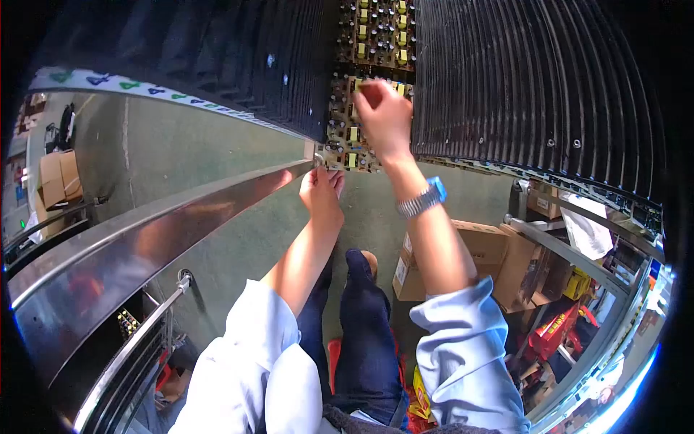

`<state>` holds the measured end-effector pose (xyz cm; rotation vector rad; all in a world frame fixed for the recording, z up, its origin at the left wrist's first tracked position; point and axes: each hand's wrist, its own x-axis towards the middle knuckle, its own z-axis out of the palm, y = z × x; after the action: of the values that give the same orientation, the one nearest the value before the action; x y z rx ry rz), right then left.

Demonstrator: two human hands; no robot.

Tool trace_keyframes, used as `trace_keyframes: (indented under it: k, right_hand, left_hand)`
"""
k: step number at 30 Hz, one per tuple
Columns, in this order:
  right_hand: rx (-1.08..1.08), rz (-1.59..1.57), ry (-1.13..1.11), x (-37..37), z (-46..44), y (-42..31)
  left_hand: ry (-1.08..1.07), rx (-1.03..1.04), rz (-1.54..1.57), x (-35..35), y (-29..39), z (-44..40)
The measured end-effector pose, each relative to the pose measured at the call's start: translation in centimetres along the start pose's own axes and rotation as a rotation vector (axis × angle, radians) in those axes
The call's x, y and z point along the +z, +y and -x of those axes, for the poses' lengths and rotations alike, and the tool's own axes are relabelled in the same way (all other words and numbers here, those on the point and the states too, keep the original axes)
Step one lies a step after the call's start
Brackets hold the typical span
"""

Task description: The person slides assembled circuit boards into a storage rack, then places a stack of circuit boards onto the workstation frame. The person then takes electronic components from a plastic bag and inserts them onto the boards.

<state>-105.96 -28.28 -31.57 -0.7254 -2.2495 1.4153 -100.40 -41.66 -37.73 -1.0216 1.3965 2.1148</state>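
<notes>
A circuit board [338, 135] with yellow parts and small round components lies between two black ribbed racks. At its near left corner is my left hand [323, 194], thumb and fingertips closed on the board's edge. My right hand [387, 119] is over the upper part of the same board, fingers curled in and slightly blurred. Whatever those fingers hold, if anything, is hidden. Beyond it, more boards [372, 32] with the same yellow parts run up between the racks.
The ribbed racks stand left [217, 50] and right [528, 79]. A metal rail [166, 217] slants along the left. Cardboard boxes [470, 246] sit low on the right, near a metal frame [567, 249] and a red package [553, 333].
</notes>
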Motion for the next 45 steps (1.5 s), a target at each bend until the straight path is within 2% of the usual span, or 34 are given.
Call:
trace_keyframes:
  k: [2,5,12,21,27,30,33,35,37,40,45]
  right_hand:
    - [-0.09,0.114,0.071,1.2,-2.9,1.1]
    - [-0.09,0.391,0.094,2.7,-6.4,3.0]
    - [0.007,0.708,-0.069,3.8,-8.4,3.3]
    - [-0.168,0.879,-0.099,4.5,-9.4,3.5]
    - [-0.282,0.844,-0.146,3.9,-8.9,2.8]
    - [-0.263,0.849,-0.138,3.7,-8.7,2.6]
    - [-0.147,0.604,-0.061,2.4,-6.3,1.7]
    - [-0.201,0.458,0.016,2.0,-4.7,2.1]
    - [-0.042,0.264,-0.057,0.7,-2.8,0.3]
    - [0.004,0.042,-0.018,-0.4,-0.7,-0.5]
    - [0.186,-0.405,-0.176,-0.7,2.5,-0.4]
  left_hand:
    - [-0.002,-0.001,0.024,-0.1,-0.3,-0.2]
    - [-0.016,-0.004,0.024,-0.2,-0.2,0.0]
    - [-0.007,0.0,0.045,-0.3,-0.3,-0.1]
    - [-0.026,-0.003,0.044,-0.3,-0.1,0.1]
    - [-0.026,-0.012,0.041,0.0,0.1,0.4]
    - [-0.031,-0.018,0.053,-0.1,0.1,0.2]
    - [-0.035,-0.028,0.061,-0.1,0.3,0.3]
    - [-0.04,-0.028,0.069,0.0,0.3,0.3]
    - [-0.043,-0.022,0.079,-0.1,0.3,0.2]
    - [-0.037,-0.016,0.091,-0.1,0.2,0.1]
    - [-0.046,-0.038,0.061,-0.3,0.0,-0.2]
